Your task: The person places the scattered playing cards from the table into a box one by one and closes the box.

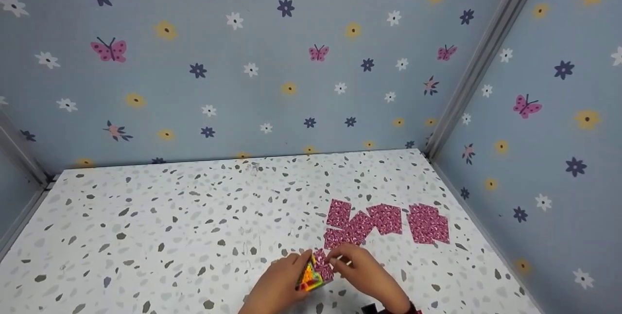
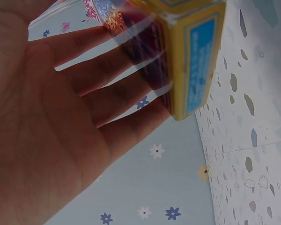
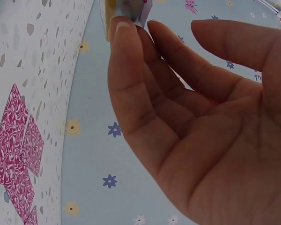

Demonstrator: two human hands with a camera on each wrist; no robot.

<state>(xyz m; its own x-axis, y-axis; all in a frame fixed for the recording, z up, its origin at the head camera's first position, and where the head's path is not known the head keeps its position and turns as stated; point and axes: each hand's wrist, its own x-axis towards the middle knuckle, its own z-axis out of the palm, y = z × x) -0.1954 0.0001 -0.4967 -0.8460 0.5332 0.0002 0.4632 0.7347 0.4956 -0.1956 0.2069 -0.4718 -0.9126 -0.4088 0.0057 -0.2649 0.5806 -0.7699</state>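
My left hand point(image 1: 279, 282) grips a small, brightly coloured card box point(image 1: 309, 279), tilted above the table. In the left wrist view the box point(image 2: 178, 61) shows a yellow edge, a blue label and clear shiny wrapping, with the fingers along its side. Pink-and-white patterned cards point(image 1: 324, 271) show against the box, between the two hands. My right hand point(image 1: 362, 272) is close beside them, fingers bent loosely. In the right wrist view its thumb stands apart from the fingers, nothing is pinched, and one fingertip overlaps the box point(image 3: 136, 10); contact is unclear.
Several pink patterned cards lie on the speckled white table point(image 1: 170, 226): a spread group point(image 1: 357, 226), another group point(image 1: 385, 218) beside it, and overlapping cards point(image 1: 427, 225) farther right. A blue flowered wall point(image 1: 262, 42) stands behind, and another panel point(image 1: 549, 158) borders the right.
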